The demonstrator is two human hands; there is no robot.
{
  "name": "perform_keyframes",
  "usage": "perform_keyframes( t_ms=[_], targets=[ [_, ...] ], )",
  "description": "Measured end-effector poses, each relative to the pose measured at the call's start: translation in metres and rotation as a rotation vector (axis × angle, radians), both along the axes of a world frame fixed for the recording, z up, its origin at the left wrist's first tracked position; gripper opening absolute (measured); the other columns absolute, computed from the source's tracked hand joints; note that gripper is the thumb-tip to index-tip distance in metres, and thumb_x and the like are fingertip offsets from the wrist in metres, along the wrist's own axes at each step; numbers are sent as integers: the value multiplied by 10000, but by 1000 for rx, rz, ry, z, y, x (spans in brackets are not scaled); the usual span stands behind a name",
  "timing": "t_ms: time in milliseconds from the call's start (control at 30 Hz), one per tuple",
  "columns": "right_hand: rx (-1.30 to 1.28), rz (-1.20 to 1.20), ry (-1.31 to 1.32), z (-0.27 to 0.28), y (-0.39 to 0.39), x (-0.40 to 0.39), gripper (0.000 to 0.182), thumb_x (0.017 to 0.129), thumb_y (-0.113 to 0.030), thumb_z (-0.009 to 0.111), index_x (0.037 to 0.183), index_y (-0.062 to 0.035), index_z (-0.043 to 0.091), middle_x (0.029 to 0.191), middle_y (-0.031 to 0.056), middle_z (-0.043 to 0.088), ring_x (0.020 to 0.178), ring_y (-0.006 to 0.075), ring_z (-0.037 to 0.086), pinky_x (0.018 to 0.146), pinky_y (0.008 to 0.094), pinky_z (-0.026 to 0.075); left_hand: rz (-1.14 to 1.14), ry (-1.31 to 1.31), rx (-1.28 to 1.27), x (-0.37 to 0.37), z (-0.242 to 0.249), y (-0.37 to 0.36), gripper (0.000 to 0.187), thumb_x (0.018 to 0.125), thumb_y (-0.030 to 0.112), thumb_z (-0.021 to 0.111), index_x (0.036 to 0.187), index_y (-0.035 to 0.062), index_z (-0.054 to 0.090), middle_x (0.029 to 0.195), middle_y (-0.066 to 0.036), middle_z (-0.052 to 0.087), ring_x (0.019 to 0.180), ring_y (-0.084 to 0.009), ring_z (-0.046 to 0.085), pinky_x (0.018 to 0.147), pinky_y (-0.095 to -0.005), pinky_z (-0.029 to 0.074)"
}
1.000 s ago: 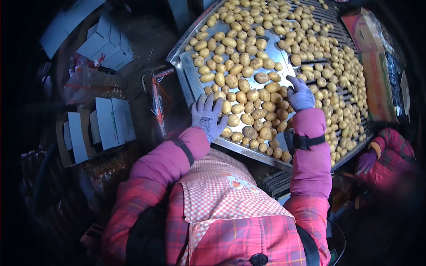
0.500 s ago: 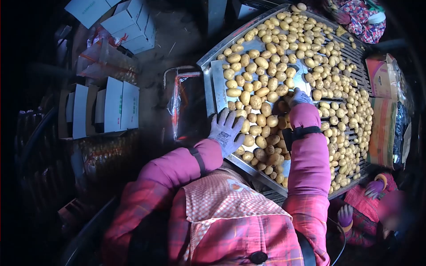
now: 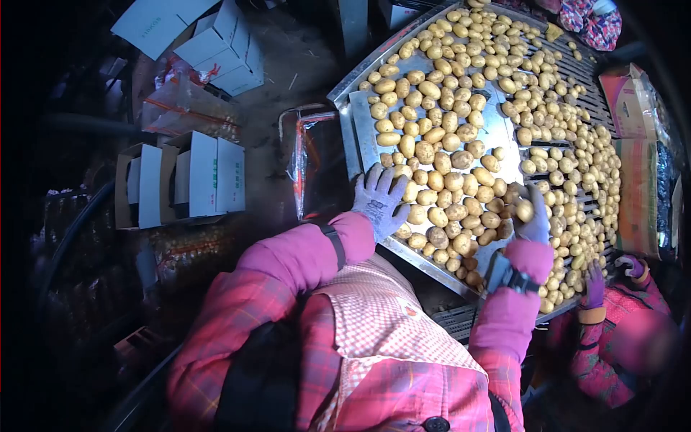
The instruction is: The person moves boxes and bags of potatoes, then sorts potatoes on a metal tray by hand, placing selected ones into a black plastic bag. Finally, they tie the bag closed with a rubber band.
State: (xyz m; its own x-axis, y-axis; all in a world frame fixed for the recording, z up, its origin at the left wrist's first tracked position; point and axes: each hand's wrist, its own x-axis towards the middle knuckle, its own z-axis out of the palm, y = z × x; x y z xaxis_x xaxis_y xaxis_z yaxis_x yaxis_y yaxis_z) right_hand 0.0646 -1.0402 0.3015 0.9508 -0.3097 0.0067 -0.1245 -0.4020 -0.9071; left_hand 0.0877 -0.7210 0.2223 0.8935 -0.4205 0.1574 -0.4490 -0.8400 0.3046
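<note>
On the metal sorting table, many yellow potatoes (image 3: 455, 180) lie in a loose layer. My left hand (image 3: 378, 203), in a grey-purple work glove, rests with spread fingers at the table's left edge, against the nearest potatoes. My right hand (image 3: 536, 222), gloved alike and slightly blurred, is at the right side of this layer, beside the slatted part. Its fingers curl around a single potato (image 3: 524, 210) against the palm. A bare strip of metal sheet (image 3: 507, 162) shows just beyond it.
More potatoes cover the slatted rack (image 3: 586, 104) on the right. A co-worker's gloved hand (image 3: 594, 286) reaches to its lower right edge; another person stands at the far side. White cartons (image 3: 229, 175) and a red-edged frame (image 3: 301, 169) stand left. Cardboard boxes (image 3: 625, 108) line the right.
My right hand has drawn back toward me and right, and a potato now shows in it. Bare metal has widened behind it. My left hand stays at the edge. The co-worker's hands have moved to the rack.
</note>
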Motion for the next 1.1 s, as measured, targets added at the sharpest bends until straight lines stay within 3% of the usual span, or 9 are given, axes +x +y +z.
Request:
perform_keyframes(
  t_ms=[33,100,167,300,533,733,867,967,1100],
  targets=[
    [-51,-52,-2,-8,-15,-21,417,891,25,500,1302,-22,443,1215,156,580,990,172,587,800,242,515,-2,-8,-3,0,0,0,598,761,392,609,1278,117,486,1301,-156,420,1251,-384,335,975,-564,308],
    [1183,-698,-216,37,27,-30,343,945,-100,480,1280,-25,461,1197,156,569,964,188,582,782,224,518,-12,1,11,1,3,0,601,759,390,613,1280,118,486,1301,-156,421,1251,-383,337,975,-563,308],
    [974,-291,-106,-27,-10,-79,343,978,-221,455,1249,-12,481,1110,127,586,914,181,587,743,208,512,-25,9,18,-1,4,0,603,757,387,617,1282,120,486,1301,-156,421,1251,-382,338,975,-562,309],
    [843,-416,117,-16,17,-117,362,965,-269,500,1190,11,535,953,83,607,817,141,574,702,235,488,-57,-8,-92,9,4,9,597,742,353,643,1270,109,505,1303,-162,426,1247,-379,353,989,-541,314],
    [-406,-567,37,-66,61,-148,383,895,-220,603,1171,43,572,1043,197,632,963,285,594,885,376,455,-128,-125,-49,148,22,-18,629,786,429,628,1314,120,483,1323,-167,445,1254,-388,376,1017,-539,310],
    [-573,-537,121,-65,66,-141,331,870,-222,627,1115,-1,603,1026,193,628,934,340,592,836,421,467,30,-34,95,202,5,-100,676,813,587,508,1372,215,426,1412,-146,362,1282,-439,319,1033,-622,234],
    [-575,-541,180,-65,67,-139,329,865,-221,634,1111,-5,606,1028,194,628,940,348,590,836,427,467,-378,-65,-26,144,-22,-129,735,807,626,489,1421,244,363,1502,-141,249,1340,-509,201,1047,-678,152],
    [-605,-553,203,-66,68,-137,328,867,-223,630,1111,-5,606,1032,198,626,951,353,587,844,431,463,-616,36,34,96,15,-118,630,808,578,518,1331,226,514,1494,-170,277,1370,-470,174,1094,-636,66],
    [-588,-546,206,-69,66,-138,322,869,-220,628,1109,-6,606,1047,199,621,962,355,581,855,436,458,-728,81,-25,87,21,-95,615,805,559,540,1309,208,525,1440,-189,346,1346,-434,254,1090,-600,151]
  ],
)
